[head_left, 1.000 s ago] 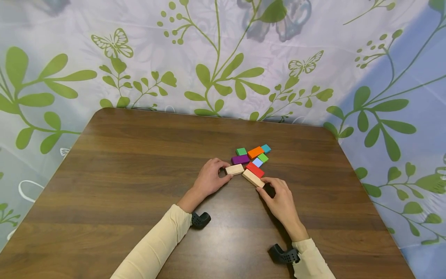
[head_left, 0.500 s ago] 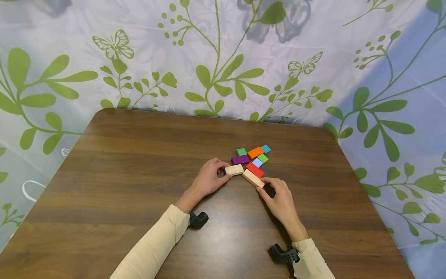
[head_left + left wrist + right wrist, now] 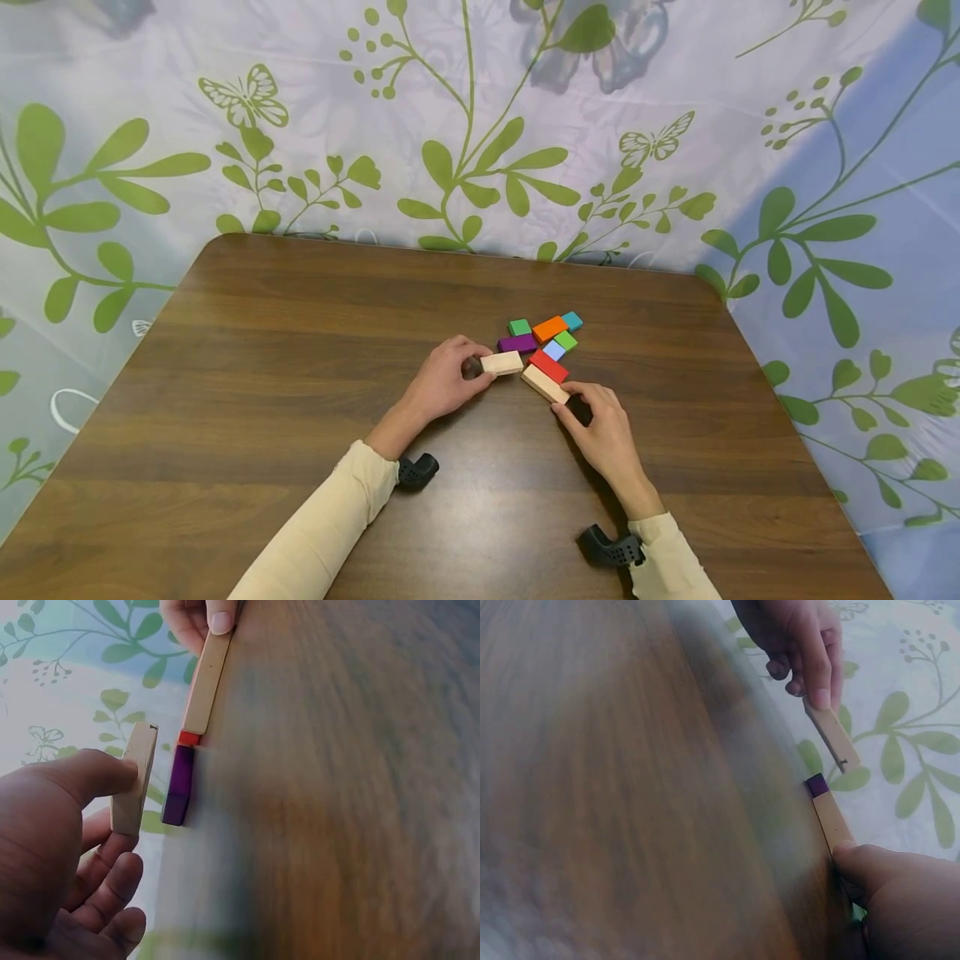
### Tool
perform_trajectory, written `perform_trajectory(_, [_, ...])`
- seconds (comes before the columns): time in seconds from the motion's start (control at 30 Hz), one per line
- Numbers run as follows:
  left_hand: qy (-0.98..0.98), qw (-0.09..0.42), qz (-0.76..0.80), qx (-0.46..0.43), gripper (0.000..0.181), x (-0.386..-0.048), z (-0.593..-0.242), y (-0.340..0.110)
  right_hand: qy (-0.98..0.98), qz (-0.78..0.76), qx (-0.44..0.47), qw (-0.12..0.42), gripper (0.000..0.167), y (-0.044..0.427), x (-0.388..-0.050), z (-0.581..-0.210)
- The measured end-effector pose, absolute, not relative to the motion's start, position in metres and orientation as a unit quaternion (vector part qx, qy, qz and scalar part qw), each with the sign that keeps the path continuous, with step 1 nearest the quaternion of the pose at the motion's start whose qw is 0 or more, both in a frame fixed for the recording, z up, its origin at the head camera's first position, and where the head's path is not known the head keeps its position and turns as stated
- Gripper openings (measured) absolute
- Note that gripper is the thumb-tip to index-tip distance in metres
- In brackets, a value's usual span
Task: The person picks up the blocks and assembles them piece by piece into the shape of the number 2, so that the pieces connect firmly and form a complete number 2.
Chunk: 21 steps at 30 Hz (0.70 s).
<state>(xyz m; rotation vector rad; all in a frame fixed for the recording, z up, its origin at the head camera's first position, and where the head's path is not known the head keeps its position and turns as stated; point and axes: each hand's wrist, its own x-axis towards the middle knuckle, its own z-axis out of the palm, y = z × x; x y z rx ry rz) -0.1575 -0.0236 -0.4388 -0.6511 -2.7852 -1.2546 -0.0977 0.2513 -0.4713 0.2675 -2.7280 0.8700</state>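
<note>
My left hand [image 3: 444, 377] pinches a plain wooden block [image 3: 502, 363] between thumb and fingers. In the left wrist view this block [image 3: 133, 780] is raised above the tabletop, apart from the purple block [image 3: 178, 784]. My right hand [image 3: 606, 429] holds the near end of a second plain wooden block [image 3: 545, 384], which lies on the table along the red block [image 3: 549, 365]. In the right wrist view my thumb [image 3: 855, 859] presses on that block's face; the fingers behind it are mostly hidden.
Behind the red block lie a light blue block [image 3: 554, 350], a light green block [image 3: 566, 340], an orange block [image 3: 551, 328], a teal block [image 3: 573, 320] and a dark green block [image 3: 520, 327]. The brown table [image 3: 315, 333] meets a leaf-patterned cloth [image 3: 300, 125] at its far edge.
My left hand has shifted slightly left with its wooden block, which now sits a little farther from the red block. The right hand and its block have stayed put.
</note>
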Motion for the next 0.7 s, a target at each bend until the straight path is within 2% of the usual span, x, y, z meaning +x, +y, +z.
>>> perform_trajectory(0.5, [-0.871, 0.052, -0.433, -0.227, 0.027, -0.141, -0.432, -0.040, -0.940, 0.301, 0.092, 0.130, 0.037, 0.251, -0.098, -0.471])
perform_trajectory(0.7, [-0.856, 0.051, -0.452, -0.243, 0.026, -0.134, -0.427, -0.049, -0.939, 0.303, 0.094, 0.133, 0.037, 0.251, -0.098, -0.471])
